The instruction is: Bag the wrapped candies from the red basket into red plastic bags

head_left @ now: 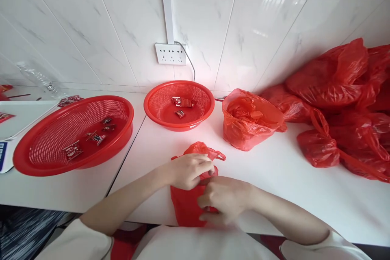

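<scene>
A red plastic bag [183, 205] lies on the white table in front of me, with its handles toward the wall. My left hand [189, 170] is over the bag's upper part, fingers curled down and closed on the thin plastic. Close beside it, lower and to the right, my right hand [227, 198] has its fingers bent around the bag's right side. The fingertips of both hands are partly hidden, and what the bag holds cannot be seen.
Two red plastic baskets, one left [76, 166] and one centre [179, 125], hold a few small packets. A red bag stuffed with red plastic [248, 124] stands right of centre. Several filled red bags [332, 77] are piled at right. A white tray [27, 109] and clear bottle [38, 77] are left.
</scene>
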The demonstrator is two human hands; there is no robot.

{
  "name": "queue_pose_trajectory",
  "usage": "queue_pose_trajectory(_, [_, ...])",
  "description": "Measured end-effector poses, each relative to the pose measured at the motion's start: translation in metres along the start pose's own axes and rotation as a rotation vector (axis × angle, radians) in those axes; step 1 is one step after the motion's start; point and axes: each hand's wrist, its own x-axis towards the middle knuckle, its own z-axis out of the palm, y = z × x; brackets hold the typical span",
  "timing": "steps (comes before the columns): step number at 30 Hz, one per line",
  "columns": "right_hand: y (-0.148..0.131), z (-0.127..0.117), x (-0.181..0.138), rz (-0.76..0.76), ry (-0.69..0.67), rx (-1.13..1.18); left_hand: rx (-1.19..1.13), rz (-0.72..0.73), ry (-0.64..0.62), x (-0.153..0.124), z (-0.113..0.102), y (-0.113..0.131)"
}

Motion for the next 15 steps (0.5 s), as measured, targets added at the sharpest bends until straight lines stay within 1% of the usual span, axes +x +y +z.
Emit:
queue_pose_trajectory(3, [-0.004, -0.008, -0.008, -0.127, 0.069, 0.094, -0.077, 0.049, -0.093, 0.001, -0.009, -0.005])
queue_pose_trajectory(5, [-0.007, -0.017, -0.015, -0.180, 0.077, 0.208, -0.081, 0.000, -0.109, -0.002, -0.018, -0.004])
queue_pose_trajectory(7, [-0.009, -0.031, -0.022, -0.153, 0.020, 0.343, -0.047, -0.069, -0.112, -0.007, -0.030, -0.001])
queue_pose_trajectory(9, [-0.008, -0.046, -0.029, -0.011, -0.025, 0.461, 0.009, -0.134, -0.131, -0.013, -0.044, 0.004])
queue_pose_trajectory(10, [-0.006, -0.053, -0.031, 0.089, -0.015, 0.503, 0.043, -0.181, -0.137, -0.017, -0.051, 0.006])
queue_pose_trajectory(11, [-0.003, -0.060, -0.033, 0.193, 0.027, 0.531, 0.090, -0.244, -0.131, -0.020, -0.056, 0.009])
queue_pose_trajectory(13, [0.005, -0.071, -0.036, 0.352, 0.202, 0.555, 0.237, -0.412, -0.112, -0.025, -0.066, 0.014])
queue_pose_trajectory(15, [0.013, -0.079, -0.038, 0.423, 0.438, 0.559, 0.436, -0.615, -0.099, -0.030, -0.072, 0.021])
